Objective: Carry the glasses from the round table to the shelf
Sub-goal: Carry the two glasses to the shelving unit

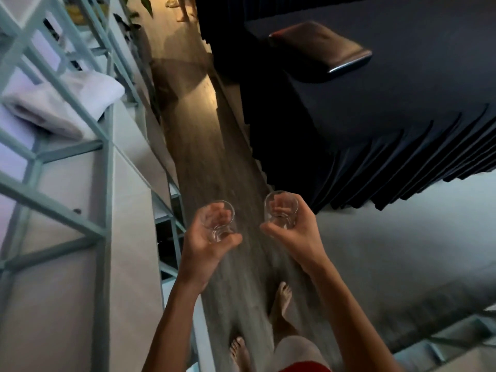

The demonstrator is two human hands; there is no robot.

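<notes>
My left hand point(208, 241) is closed around a small clear glass point(220, 221), held upright over the wooden floor. My right hand point(294, 234) grips a second clear glass point(280, 209), also upright, a short gap to the right of the first. Both glasses look empty. The shelf point(104, 183), a pale green metal frame with white boards, runs along my left side, close to my left forearm. The round table is out of sight.
A folded pale towel point(64, 103) lies on an upper shelf board. A table draped in dark pleated cloth point(362, 146) stands on the right with a dark leather case point(319, 49) on it. A narrow wooden floor strip point(212, 157) runs between them; my bare feet point(283, 296) stand on it.
</notes>
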